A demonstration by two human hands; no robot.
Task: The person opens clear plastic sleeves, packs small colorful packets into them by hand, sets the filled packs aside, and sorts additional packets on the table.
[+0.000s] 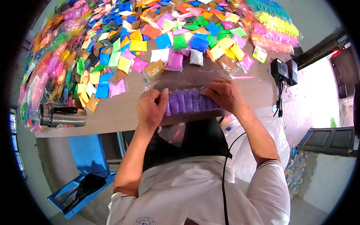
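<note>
Bags (48,75): upper left of the frame; clear, piled together, filled with packets of many colours.
Flask (71,117): left of the frame, near the front edge of the table (116,120); steel body, dark handle.
Loose packets (138,45): spread across the upper part of the frame, over the far side of the table; mixed blue, yellow, green, orange, pink, white and brown.
Left hand (150,107): centre of the frame, at the left end of the purple row; fingers curled in, thumb pressed against them, pinching the left edge of the clear bag (185,80).
Purple packets (187,101): centre of the frame, near the front edge of the table; side by side in one row inside the clear bag.
Clear bag: film reaches past the row toward the loose packets. Step in hand, by judgement: holding and straightening the film around the row. Next move, by judgement: calls for an even grip at both ends and taut film, so that no packet slides out of line.
Right hand (225,93): centre of the frame, right end of the row; thumb and fingertips pinching the bag's far edge.
Bright bags (272,35): upper right of the frame; pink, yellow and teal.
Adapters (281,69): right of the frame, at the table's right edge; black, cables hanging.
</note>
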